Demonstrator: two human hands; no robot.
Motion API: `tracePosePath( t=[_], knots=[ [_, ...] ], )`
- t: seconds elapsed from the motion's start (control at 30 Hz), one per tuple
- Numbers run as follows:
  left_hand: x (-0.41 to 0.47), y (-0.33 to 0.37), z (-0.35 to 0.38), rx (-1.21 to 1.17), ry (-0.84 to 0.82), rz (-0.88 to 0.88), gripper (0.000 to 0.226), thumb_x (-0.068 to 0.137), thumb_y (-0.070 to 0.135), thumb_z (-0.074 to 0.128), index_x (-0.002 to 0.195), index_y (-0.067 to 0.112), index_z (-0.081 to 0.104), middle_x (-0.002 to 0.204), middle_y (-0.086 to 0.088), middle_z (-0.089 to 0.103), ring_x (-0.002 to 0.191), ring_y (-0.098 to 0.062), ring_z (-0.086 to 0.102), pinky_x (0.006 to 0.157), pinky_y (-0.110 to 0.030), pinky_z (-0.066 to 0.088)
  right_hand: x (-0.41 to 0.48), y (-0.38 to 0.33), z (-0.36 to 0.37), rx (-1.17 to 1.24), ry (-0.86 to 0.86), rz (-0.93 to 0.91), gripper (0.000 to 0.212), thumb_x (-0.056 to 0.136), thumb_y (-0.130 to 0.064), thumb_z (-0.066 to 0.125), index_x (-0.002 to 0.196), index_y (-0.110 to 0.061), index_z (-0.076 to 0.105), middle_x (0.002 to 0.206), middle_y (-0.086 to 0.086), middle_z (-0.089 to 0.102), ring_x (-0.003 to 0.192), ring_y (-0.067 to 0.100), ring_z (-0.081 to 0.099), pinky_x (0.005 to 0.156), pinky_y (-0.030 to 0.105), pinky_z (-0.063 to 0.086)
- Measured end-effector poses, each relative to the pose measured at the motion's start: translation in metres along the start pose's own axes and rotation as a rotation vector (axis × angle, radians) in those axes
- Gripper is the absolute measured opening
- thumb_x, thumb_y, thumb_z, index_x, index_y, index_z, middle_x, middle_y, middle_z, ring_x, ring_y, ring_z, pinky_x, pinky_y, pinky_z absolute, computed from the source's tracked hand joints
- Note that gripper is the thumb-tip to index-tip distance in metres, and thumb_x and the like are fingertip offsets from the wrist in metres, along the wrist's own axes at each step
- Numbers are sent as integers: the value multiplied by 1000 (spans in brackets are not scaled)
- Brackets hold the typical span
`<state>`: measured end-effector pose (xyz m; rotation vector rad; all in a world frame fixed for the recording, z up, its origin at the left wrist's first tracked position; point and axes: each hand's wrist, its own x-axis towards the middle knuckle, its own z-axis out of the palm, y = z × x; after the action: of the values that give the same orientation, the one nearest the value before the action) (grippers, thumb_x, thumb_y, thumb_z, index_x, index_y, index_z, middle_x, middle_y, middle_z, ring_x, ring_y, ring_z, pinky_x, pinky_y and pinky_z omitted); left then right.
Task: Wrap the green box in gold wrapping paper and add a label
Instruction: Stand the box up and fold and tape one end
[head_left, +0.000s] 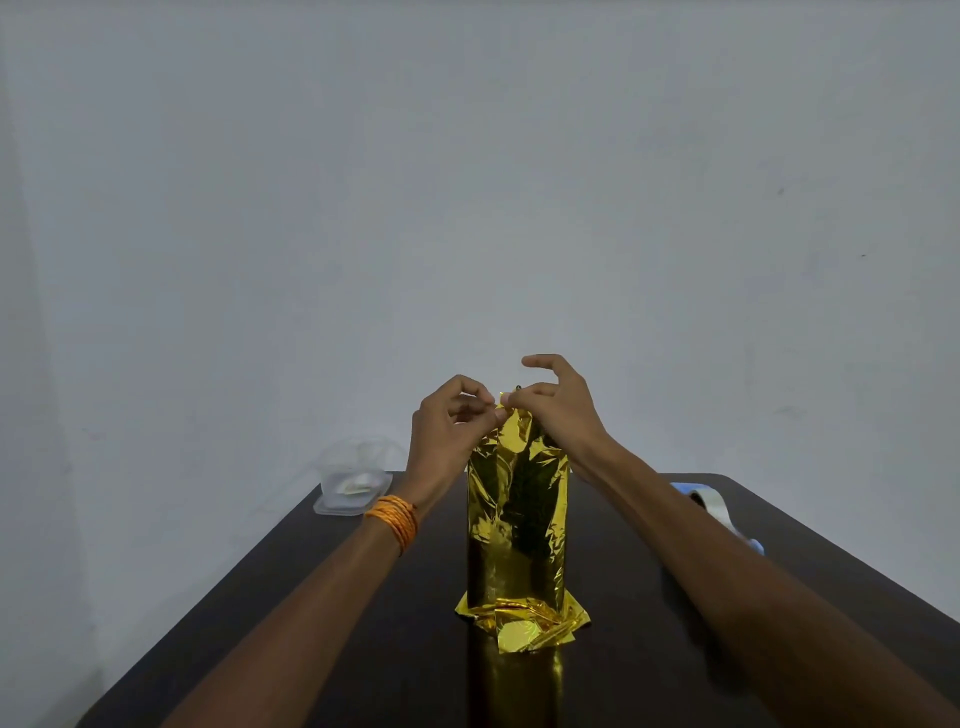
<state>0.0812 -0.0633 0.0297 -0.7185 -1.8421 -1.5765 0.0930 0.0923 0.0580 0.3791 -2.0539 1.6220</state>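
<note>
Head view shows the gold wrapping paper (514, 519) standing upright on the table (363, 623), covering the green box (which cannot be seen through the foil). The left hand (447, 421) and right hand (556, 410) meet at the paper's top edge, each pinching it between thumb and forefinger, with the right hand's other fingers lifted. The step looks like closing the top: pull the foil taut, crease it flat against the box, then fix it. A tape roll (701, 499) lies right of the paper.
</note>
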Motion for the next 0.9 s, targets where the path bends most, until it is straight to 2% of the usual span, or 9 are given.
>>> tracePosePath(
  t=[0.17, 0.3, 0.5, 0.6, 0.7, 0.77, 0.9],
  knots=[
    [-2, 1, 3, 30, 34, 28, 13, 85, 14, 77, 98, 10, 75, 86, -1, 75, 82, -5, 71, 70, -15, 56, 0, -2, 0, -9, 6, -15, 53, 85, -22, 76, 132, -25, 51, 101, 4, 72, 102, 13, 65, 79, 24, 47],
    [2, -1, 5, 35, 21, 4, 15, 86, 15, 76, 100, 9, 77, 88, -1, 76, 84, -8, 72, 75, -18, 58, 2, -3, -2, -33, 9, -22, 53, 86, -25, 75, 132, -26, 50, 103, 3, 72, 104, 17, 65, 91, 34, 52],
    [15, -6, 3, 10, -29, -98, 9, 85, 15, 77, 92, 11, 78, 86, -2, 76, 87, -14, 72, 80, -23, 57, -3, 1, -25, -26, -18, -61, 59, 86, -28, 77, 137, -24, 46, 96, -1, 75, 104, 13, 67, 99, 38, 49],
    [23, -7, 3, -54, -81, -193, 3, 84, 14, 77, 88, 14, 77, 90, -4, 76, 91, -17, 72, 79, -27, 56, -11, 12, -38, -21, -42, -43, 61, 85, -26, 78, 136, -24, 46, 95, -1, 77, 96, 8, 70, 97, 34, 50],
    [30, -4, 5, -85, -147, -285, 4, 88, 13, 73, 89, 11, 76, 95, -3, 75, 89, -10, 70, 67, -16, 52, -15, 20, -44, 2, -64, -34, 61, 84, -25, 80, 136, -23, 47, 94, 0, 77, 93, 8, 72, 89, 28, 49],
    [35, -4, 5, -88, -183, -324, 7, 89, 13, 72, 92, 8, 75, 96, -4, 75, 85, -10, 70, 62, -15, 51, -15, 23, -44, 14, -62, -31, 60, 84, -23, 80, 135, -21, 48, 92, 2, 77, 90, 7, 72, 81, 21, 47],
    [43, -12, 3, -30, -230, -374, 7, 88, 14, 73, 92, 9, 77, 101, -11, 74, 92, -18, 67, 76, -29, 55, -7, 27, -41, -31, -15, -29, 57, 84, -22, 80, 132, -21, 50, 87, 2, 77, 89, 9, 73, 76, 18, 46]
  ],
)
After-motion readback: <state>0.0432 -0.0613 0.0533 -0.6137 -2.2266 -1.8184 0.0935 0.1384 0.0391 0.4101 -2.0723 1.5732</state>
